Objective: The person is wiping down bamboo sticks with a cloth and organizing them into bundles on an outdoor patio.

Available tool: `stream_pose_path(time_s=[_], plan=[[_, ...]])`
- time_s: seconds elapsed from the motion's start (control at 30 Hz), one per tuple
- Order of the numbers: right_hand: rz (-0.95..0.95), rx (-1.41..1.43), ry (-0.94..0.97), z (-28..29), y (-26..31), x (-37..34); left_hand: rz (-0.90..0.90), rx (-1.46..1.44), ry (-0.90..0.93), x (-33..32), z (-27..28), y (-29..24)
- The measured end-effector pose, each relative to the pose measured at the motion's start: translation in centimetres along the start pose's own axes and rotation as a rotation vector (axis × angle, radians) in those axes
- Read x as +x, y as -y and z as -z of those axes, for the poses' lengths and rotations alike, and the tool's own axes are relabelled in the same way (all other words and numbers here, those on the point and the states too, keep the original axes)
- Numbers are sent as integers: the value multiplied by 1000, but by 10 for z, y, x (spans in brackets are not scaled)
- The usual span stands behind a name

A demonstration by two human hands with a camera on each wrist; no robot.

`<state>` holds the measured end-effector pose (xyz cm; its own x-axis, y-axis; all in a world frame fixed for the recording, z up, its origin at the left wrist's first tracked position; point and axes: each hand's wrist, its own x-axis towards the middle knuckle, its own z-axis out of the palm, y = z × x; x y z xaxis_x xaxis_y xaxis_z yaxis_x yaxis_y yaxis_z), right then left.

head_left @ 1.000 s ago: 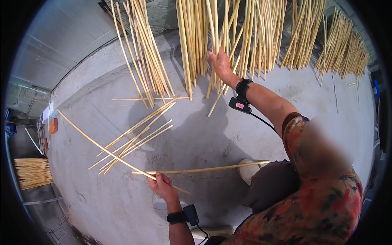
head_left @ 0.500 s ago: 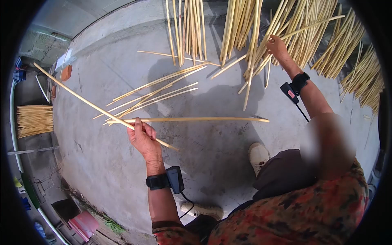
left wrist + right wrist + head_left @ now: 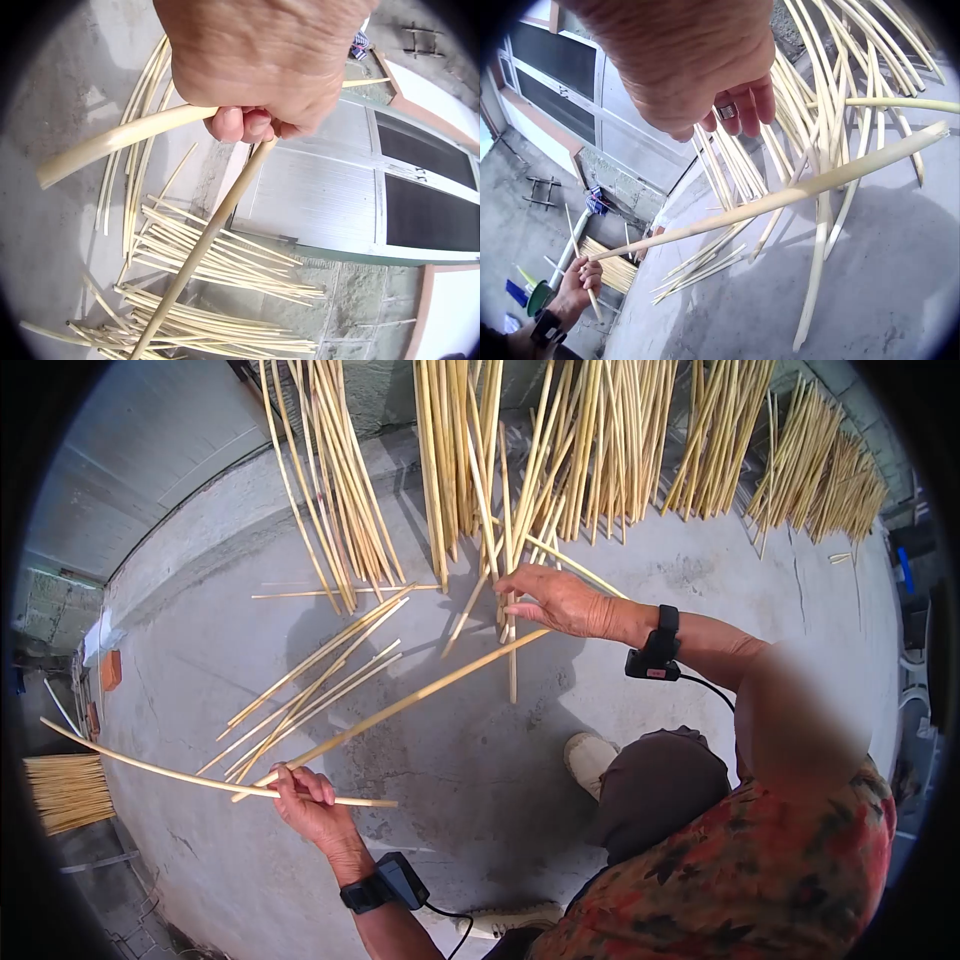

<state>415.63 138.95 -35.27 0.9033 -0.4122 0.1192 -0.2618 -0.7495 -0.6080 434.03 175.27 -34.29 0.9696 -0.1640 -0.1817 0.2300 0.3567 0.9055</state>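
My left hand point(image 3: 312, 815) grips two pale wooden sticks that cross at its fingers. One is a slim, bowed stick point(image 3: 150, 765) reaching out to the left; the other, a longer stick point(image 3: 420, 692), slants up to the right, its far end just below my right hand point(image 3: 565, 600). In the left wrist view, the curled fingers point(image 3: 244, 124) close round both. My right hand hovers over the near ends of the standing sticks point(image 3: 510, 575), thumb and fingers apart. In the right wrist view its fingers point(image 3: 761, 101), one wearing a ring, bend loosely with nothing between them.
Several bundles of sticks point(image 3: 620, 450) lean along the back wall. Loose sticks point(image 3: 320, 685) lie on the grey concrete floor point(image 3: 220, 660). A brick point(image 3: 111, 670) and a stack of sticks point(image 3: 68, 792) are at the left. My shoe point(image 3: 590, 760) stands near the middle.
The long stick at my left hand has swung its right end upward. My right hand has come down from the leaning bundles toward that end, and the head view has turned.
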Motion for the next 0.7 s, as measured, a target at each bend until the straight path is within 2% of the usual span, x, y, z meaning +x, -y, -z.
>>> stream_pose_path(time_s=[0.03,0.07,0.13,0.17,0.23,0.27,0.3,0.33,0.4,0.47,0.57,0.7], plan=[[176,-6,106,-10,16,-18,1,-5,74,0,-7,2],[274,-38,205,-26,23,-35,22,-9,106,-2,-19,4],[290,39,271,-54,38,-70,55,57,76,-18,-44,11],[269,32,259,-61,38,-82,62,56,95,-24,-56,15],[49,190,433,-75,35,-98,112,77,172,-32,-72,28],[36,195,431,-76,26,-104,150,99,232,-34,-77,31],[-38,127,379,-73,13,-113,168,137,315,-34,-81,33],[-108,54,328,-67,-3,-119,176,138,317,-34,-85,31],[-291,46,120,-50,-39,-129,142,176,273,-33,-92,28],[-455,-117,-5,-33,-69,-140,148,177,235,-23,-85,28],[-474,-228,-103,-30,-106,-157,143,203,191,-1,-62,33],[-530,-183,-126,-38,-113,-146,147,288,160,26,-41,26]])
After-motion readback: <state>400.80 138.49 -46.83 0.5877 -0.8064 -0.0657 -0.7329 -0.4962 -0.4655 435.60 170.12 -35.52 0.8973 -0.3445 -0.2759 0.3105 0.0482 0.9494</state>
